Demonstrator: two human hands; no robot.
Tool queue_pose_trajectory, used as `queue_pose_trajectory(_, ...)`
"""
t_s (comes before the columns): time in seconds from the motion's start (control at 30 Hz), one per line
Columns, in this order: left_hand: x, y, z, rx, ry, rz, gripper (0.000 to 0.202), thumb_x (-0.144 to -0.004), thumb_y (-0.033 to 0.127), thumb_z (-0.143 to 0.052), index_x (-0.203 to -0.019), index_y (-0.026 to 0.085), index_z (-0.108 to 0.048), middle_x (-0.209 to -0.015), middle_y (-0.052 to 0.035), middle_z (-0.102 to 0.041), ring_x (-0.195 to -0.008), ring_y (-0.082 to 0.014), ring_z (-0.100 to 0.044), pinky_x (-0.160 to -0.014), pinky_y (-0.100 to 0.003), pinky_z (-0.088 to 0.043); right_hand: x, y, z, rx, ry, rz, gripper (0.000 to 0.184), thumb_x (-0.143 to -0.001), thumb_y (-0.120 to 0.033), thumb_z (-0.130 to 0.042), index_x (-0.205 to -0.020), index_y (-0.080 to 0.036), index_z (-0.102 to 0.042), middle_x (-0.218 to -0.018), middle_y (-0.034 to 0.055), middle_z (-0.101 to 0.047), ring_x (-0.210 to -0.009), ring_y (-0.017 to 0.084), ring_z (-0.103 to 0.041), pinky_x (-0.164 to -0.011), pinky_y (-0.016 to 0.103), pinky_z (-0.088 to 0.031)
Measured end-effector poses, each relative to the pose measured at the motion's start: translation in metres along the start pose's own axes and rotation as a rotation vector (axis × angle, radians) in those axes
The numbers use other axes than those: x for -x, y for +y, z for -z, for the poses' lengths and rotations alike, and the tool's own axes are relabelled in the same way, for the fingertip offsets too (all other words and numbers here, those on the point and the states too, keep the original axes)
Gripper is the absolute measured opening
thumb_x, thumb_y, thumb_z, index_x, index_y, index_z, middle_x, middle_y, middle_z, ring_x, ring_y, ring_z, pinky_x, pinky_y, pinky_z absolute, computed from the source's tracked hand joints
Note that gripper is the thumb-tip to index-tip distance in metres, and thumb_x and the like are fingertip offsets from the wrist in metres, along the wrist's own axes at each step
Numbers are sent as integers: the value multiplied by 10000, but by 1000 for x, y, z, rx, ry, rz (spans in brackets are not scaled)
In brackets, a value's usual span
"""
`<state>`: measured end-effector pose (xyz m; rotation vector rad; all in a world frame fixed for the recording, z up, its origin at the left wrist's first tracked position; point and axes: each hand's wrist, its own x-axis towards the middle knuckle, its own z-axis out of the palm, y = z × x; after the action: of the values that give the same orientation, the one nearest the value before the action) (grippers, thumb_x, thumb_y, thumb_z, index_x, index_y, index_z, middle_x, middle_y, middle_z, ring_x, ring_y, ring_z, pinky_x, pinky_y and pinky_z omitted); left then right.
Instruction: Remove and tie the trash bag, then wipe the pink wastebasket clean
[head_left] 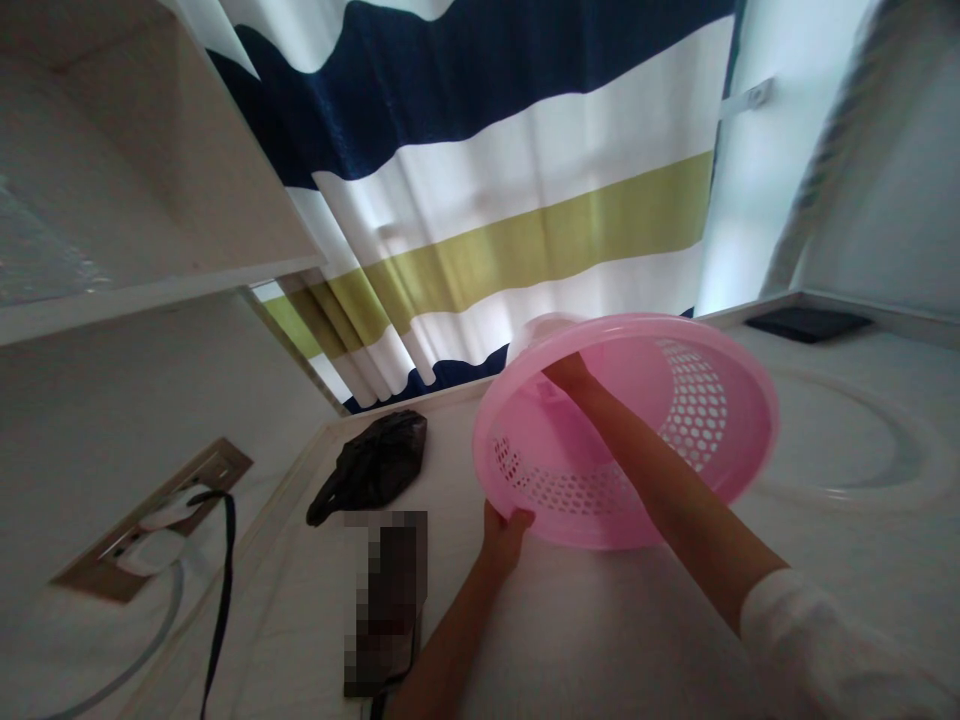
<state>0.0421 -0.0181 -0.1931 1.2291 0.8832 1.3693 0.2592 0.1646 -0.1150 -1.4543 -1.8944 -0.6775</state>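
A pink plastic laundry basket (720, 490) with rows of round holes is tilted so that its open mouth faces me. My left hand (506, 535) is closed on the near-left part of its rim, the thumb over the edge. Into the basket reaches my right arm, with my right hand (568, 372) deep inside by the upper left wall. The fingers of that hand are hidden, so what they hold or touch cannot be made out. Behind the basket's upper rim shows a pale rounded shape (536, 328).
Left of the basket, a black plastic bag (382, 460) lies on the white surface (570, 630), with a blurred-out dark object (397, 600) nearer me. Plugs and cables hang from a wall socket (150, 530). A flat black item (810, 322) lies at back right. Striped curtains (525, 230) hang behind.
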Motion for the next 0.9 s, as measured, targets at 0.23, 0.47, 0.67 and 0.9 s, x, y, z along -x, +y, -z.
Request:
queue_pose_trajectory(0.23, -2, 0, 3, -10, 6, 6, 519, -487, 151, -590, -1002, 155, -525, -995, -78, -595, -959, -250, -528, -800, -362, -439, 15, -5, -10, 112, 2, 74, 320, -822, -119, -333, -1072, -66, -526, -1046, 164, -538, -977, 243, -460, -782, 349, -394)
queue_pose_trajectory(0.47, -3, 3, 2, -28, -28, -35, 527, -484, 169, -598, -1005, 140, -529, -1035, -94, -587, -990, -269, -514, -824, -387, -429, 31, -6, -13, 133, -96, 118, 336, -841, -113, -282, -1063, -51, -526, -1128, 188, -481, -1058, 250, -390, -825, 369, -363)
queue_pose_trajectory(0.67, -3, 8, 0, -41, -9, -9, 510, -464, 166, -595, -970, 135, -538, -967, -90, -607, -973, -270, -522, -804, -387, -438, 53, -7, -25, 167, -185, 188, 362, -829, -75, -266, -1118, -29, -479, -1164, 195, -448, -1116, 241, -321, -861, 370, -333)
queue_pose_trajectory(0.9, -3, 8, -1, -41, -63, -54, 484, -487, 170, -605, -966, 143, -540, -975, -83, -608, -982, -265, -521, -800, -379, -443, 61, -10, -29, 183, -304, 201, 334, -813, -82, -306, -1071, -43, -514, -1079, 191, -496, -1044, 237, -379, -800, 343, -367)
